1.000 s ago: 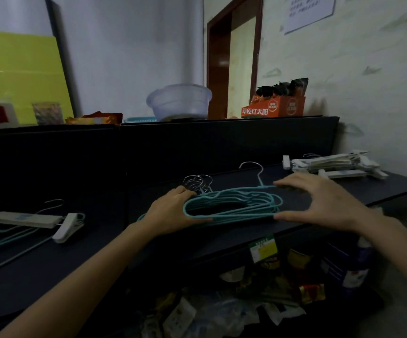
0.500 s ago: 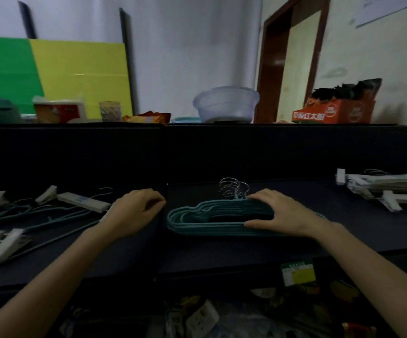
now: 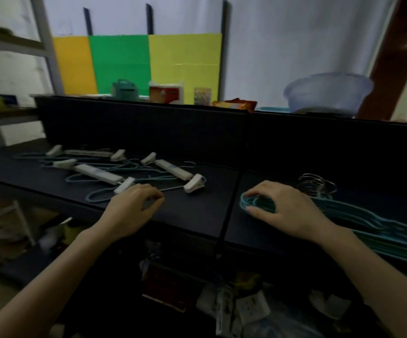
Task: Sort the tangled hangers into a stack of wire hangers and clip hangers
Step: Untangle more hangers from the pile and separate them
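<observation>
Clutter of packets [image 3: 234,308] nearest, under the tabletop [image 3: 192,215]. Then left grip [image 3: 134,211], with fingers curled just beside a teal wire [image 3: 173,189]; cannot tell if pinching it. Right grip [image 3: 288,206] clasped over the left end of the stacked wire hangers [image 3: 380,230], with thumb on the near side. Farther left, tangled clip hangers [image 3: 97,173] spread flat. Behind, on the ledge [image 3: 148,103], plastic bowl [image 3: 327,93].
</observation>
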Action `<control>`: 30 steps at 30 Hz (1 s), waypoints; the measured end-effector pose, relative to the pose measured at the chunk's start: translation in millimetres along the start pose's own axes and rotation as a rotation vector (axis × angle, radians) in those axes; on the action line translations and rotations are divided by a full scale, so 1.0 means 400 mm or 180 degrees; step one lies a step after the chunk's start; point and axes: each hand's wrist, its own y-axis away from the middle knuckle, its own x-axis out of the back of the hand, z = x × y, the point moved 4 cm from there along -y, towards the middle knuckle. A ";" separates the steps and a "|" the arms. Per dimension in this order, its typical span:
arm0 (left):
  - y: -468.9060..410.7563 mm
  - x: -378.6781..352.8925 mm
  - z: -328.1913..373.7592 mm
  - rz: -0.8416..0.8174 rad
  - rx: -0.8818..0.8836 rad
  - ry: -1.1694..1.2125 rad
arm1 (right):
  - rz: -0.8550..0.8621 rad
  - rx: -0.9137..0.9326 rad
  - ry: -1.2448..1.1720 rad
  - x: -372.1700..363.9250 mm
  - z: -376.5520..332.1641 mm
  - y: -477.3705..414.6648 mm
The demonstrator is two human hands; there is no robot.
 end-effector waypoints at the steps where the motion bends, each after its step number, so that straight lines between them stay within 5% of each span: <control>1: 0.022 0.015 -0.022 0.0034 0.0074 -0.0020 | -0.0041 0.0063 -0.0013 -0.012 -0.024 -0.019; 23: 0.080 0.247 -0.669 0.0314 0.0206 0.0026 | -0.0289 -0.0111 -0.0536 -0.282 -0.503 -0.475; 30: -0.010 0.243 -0.784 0.0382 0.0374 0.0222 | -0.0657 0.0012 -0.0105 -0.366 -0.596 -0.607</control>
